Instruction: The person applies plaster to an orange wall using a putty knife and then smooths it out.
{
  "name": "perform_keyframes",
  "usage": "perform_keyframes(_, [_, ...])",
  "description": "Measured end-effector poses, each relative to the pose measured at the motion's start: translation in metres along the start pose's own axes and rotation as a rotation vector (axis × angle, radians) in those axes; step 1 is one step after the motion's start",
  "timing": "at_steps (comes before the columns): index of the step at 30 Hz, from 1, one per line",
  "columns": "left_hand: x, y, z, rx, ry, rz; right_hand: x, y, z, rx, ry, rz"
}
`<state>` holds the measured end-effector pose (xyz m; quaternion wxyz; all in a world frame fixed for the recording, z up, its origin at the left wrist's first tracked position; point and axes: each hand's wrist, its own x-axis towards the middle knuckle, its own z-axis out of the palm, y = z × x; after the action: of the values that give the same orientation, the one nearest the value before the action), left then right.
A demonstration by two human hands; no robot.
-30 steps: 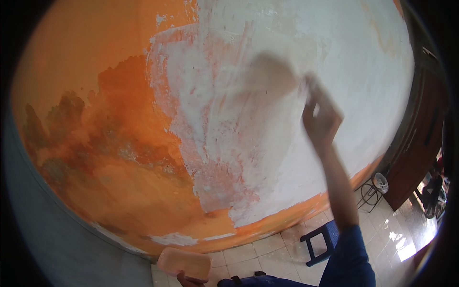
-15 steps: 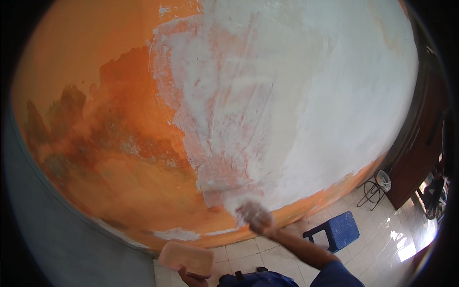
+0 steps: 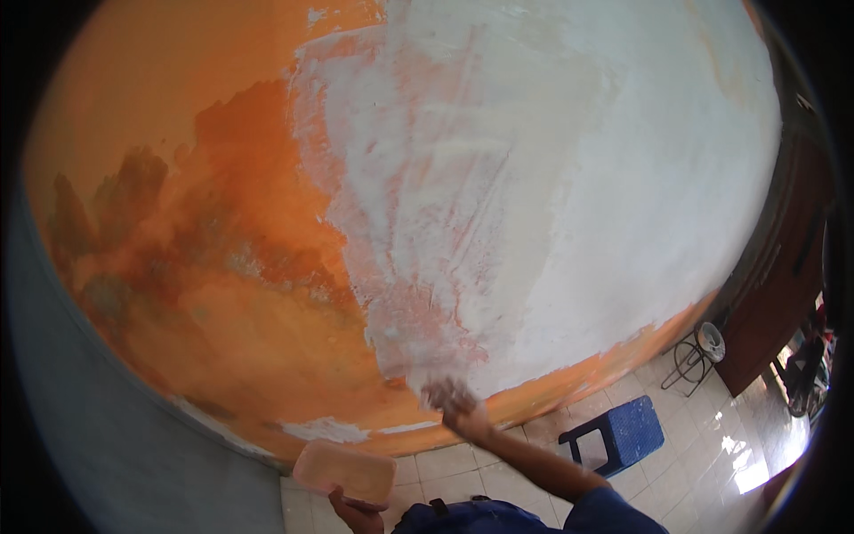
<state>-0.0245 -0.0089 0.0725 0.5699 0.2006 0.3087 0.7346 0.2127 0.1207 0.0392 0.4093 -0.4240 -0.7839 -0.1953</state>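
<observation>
My right hand [image 3: 455,405] is closed low against the wall, at the bottom of a white-smeared strip. Its fingers hold what looks like a flat putty spreader, pale and blurred by motion, its shape partly lost against the coating. White residue covers the fingers. The wall [image 3: 222,329] is orange with brown blotches on the left. Rightward it turns to streaky white putty [image 3: 418,214] with orange showing through, then smooth white. Lower left, my left hand [image 3: 351,512] grips the near edge of a shallow pinkish tray [image 3: 347,472], held just off the wall's foot.
A blue plastic stool [image 3: 633,436] lies on its side on the pale tiled floor [image 3: 445,463]. Farther right are a wire-legged stand [image 3: 689,365] with a white bowl [image 3: 710,341] and a dark brown wooden panel [image 3: 769,294]. A grey wall [image 3: 133,436] meets the orange one at left.
My right hand has moved a little left and up along the lower wall. The left hand still holds the tray, nearly in the same place. The whole view has shifted slightly.
</observation>
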Motion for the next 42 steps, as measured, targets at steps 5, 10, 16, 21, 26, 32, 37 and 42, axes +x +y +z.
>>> perform_keyframes(5, [0.008, -0.006, -0.056, -0.009, 0.465, -0.23, 0.094, 0.015, -0.08, 0.019, -0.162, 0.262])
perform_keyframes(10, [0.004, -0.001, -0.057, 0.037, 0.428, -0.224, 0.284, 0.068, -0.219, -0.386, 0.712, -0.011])
perform_keyframes(16, [-0.005, 0.009, -0.025, 0.016, 0.523, -0.153, 0.211, 0.077, -0.12, -0.377, 0.349, -0.126])
perform_keyframes(21, [0.001, -0.019, -0.073, 0.007, 0.482, -0.223, 0.034, -0.028, -0.009, 0.006, -0.214, 0.03])
perform_keyframes(26, [-0.007, 0.016, -0.073, 0.035, 0.472, -0.203, 0.206, 0.021, -0.136, -0.267, 0.415, -0.079])
perform_keyframes(32, [0.019, -0.017, -0.104, -0.01, 0.476, -0.164, 0.332, 0.114, -0.288, -0.473, 0.856, 0.033])
perform_keyframes(37, [0.011, -0.008, -0.067, 0.048, 0.49, -0.159, 0.216, 0.095, -0.152, -0.469, 0.464, -0.085])
perform_keyframes(42, [0.016, -0.015, -0.071, 0.083, 0.46, -0.213, 0.121, 0.002, -0.115, 0.115, 0.053, -0.026])
